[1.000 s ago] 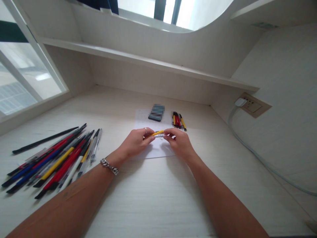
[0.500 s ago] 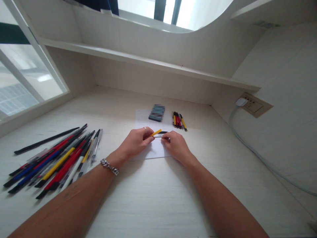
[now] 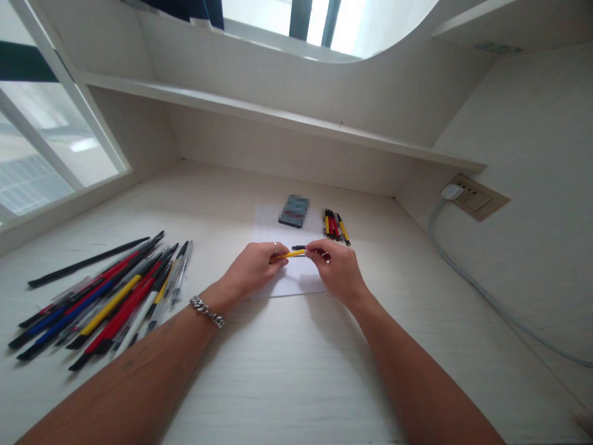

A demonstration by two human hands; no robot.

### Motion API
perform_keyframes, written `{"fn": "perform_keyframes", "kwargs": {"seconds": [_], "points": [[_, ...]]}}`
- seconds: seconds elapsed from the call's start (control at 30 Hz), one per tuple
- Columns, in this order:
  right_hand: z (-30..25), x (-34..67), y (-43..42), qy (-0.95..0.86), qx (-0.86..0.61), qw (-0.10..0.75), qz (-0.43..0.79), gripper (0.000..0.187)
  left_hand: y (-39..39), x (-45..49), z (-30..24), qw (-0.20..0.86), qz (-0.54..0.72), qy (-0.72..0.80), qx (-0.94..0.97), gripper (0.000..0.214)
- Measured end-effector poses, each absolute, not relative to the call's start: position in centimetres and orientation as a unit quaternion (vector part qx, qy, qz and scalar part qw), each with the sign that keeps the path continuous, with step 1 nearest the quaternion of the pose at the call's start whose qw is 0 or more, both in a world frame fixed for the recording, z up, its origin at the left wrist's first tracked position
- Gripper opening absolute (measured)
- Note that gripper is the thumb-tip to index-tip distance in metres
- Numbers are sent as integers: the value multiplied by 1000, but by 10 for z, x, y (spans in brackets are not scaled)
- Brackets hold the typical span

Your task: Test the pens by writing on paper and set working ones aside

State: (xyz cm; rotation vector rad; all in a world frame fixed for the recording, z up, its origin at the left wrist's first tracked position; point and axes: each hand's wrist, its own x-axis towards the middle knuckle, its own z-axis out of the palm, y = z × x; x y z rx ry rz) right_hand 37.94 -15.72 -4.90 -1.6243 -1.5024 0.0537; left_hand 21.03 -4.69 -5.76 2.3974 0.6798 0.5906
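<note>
My left hand [image 3: 252,267] is closed around a yellow pen barrel [image 3: 291,253], held level above a white sheet of paper [image 3: 278,225]. My right hand [image 3: 336,266] pinches a small black end piece [image 3: 299,248] just at the barrel's right tip. Whether the black piece touches the barrel I cannot tell. A ring is on a left finger and a chain bracelet [image 3: 207,311] on the left wrist.
Several pens in black, red, blue and yellow lie in a pile [image 3: 102,296] at the left. A small row of yellow, red and black pens [image 3: 334,225] lies beyond my right hand, beside a dark blurred object [image 3: 293,211]. A wall socket [image 3: 472,195] with a grey cable is at the right.
The yellow barrel went from tilted up to level. My right hand rose from the paper and brought the black piece up to the barrel's tip.
</note>
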Motion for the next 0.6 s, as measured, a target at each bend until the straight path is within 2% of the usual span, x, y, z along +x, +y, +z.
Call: {"fn": "perform_keyframes", "kwargs": {"seconds": [0.27,0.4,0.47,0.6], "points": [[-50,379,-156,-581,-655,473,96,8,-47,210,-58,306,232,238,892,21],[-52,383,-155,-569,-653,485,118,16,-48,211,-56,315,244,235,886,21],[-55,388,-153,-569,-672,465,93,15,-48,211,-56,314,247,240,885,21],[-63,402,-151,-579,-731,361,12,15,-48,211,-56,325,257,248,876,23]]}}
